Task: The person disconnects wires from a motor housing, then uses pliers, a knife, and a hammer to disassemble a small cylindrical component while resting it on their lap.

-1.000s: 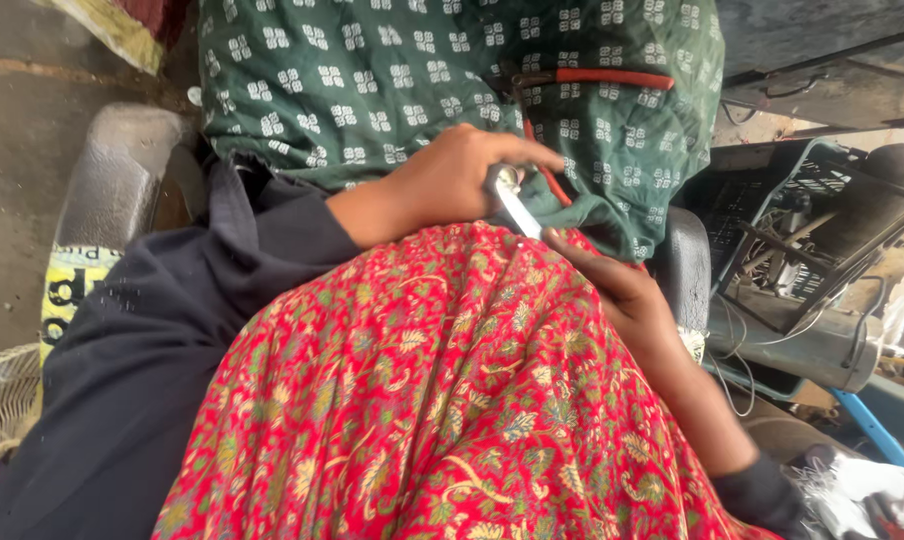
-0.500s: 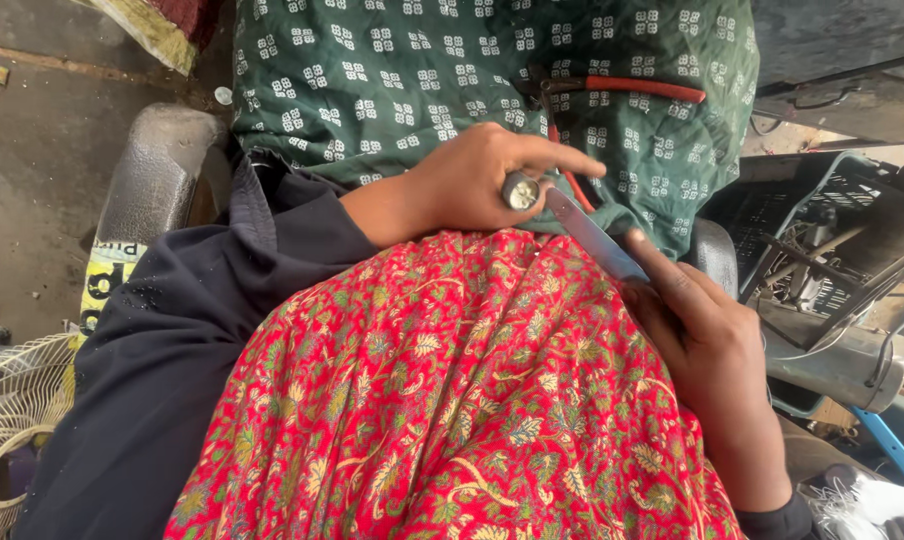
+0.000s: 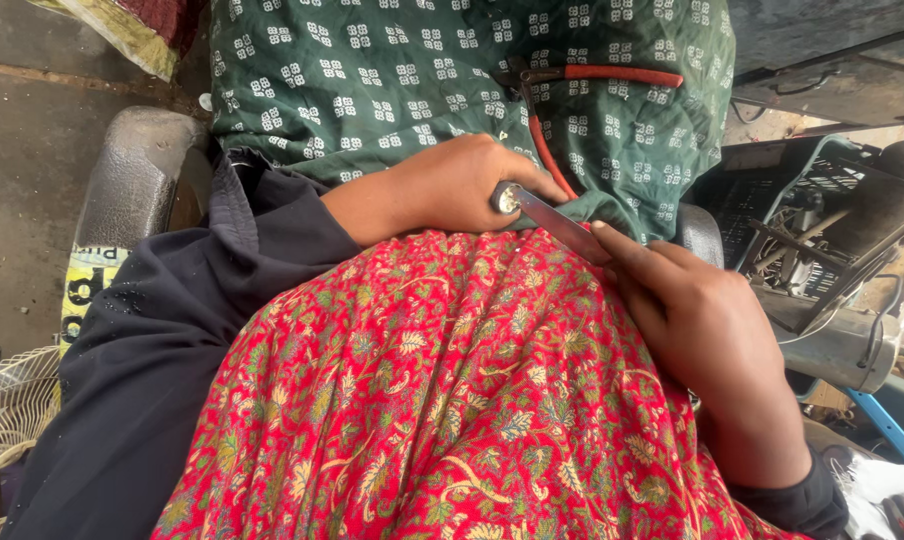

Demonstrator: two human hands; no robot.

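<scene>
a metal tool, a narrow flat grey strip with a round end, lies slanted across the seam where the green cloth meets the red cloth. the left hand is clenched around its round upper end, knuckles up, resting on the green cloth. the right hand comes in from the lower right, fingers stretched out; its fingertips press on the lower end of the strip, and whether they pinch it or only touch it cannot be told. a red cord runs over the green cloth just above the tool and curves down behind the left hand. a dark sleeve covers the left arm. left of it stands a grey armrest, with a wire fan guard in the lower left corner. at the right edge sits dark machinery with metal parts.
</scene>
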